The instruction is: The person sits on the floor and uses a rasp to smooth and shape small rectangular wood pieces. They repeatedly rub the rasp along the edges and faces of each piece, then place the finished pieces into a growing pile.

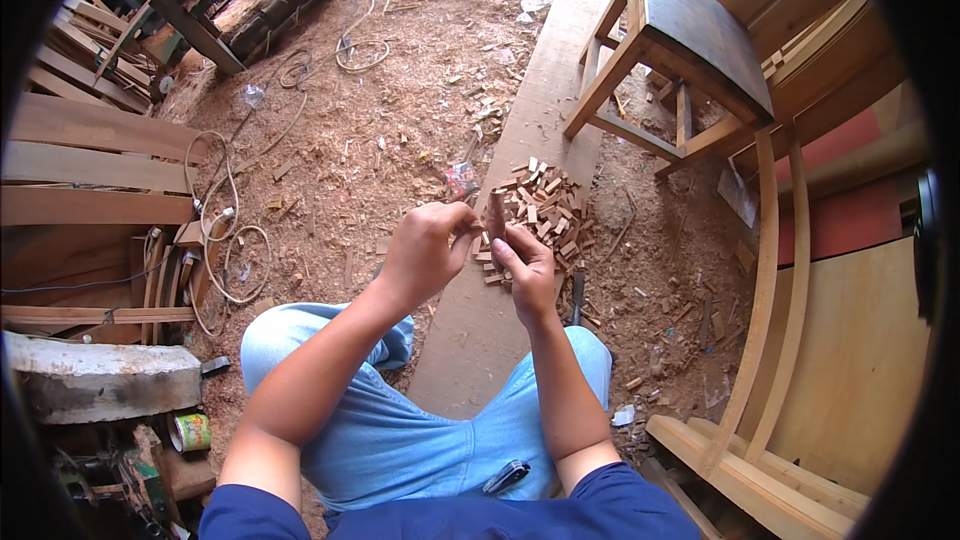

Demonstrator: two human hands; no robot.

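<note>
In front of my knees, my right hand [528,272] grips a small brown piece of wood [497,212] and keeps it nearly upright. Close against its left side is my left hand [428,248], with thumb and fingertips pinched together. What those fingertips hold, if anything, is too small to make out. Just beyond and beneath my hands, a heap of small cut wood blocks [548,202] lies on a long flat board [462,365]. A tool with a dark shaft [578,292] lies beside my right knee, partly hidden by it.
At the far right stands a wooden stool [705,30], with a curved wooden frame [775,290] nearer me. Looped cable [232,260] and stacked planks [95,165] lie on the left. Shavings cover the floor [370,130]. A green tin [190,432] sits at the near left.
</note>
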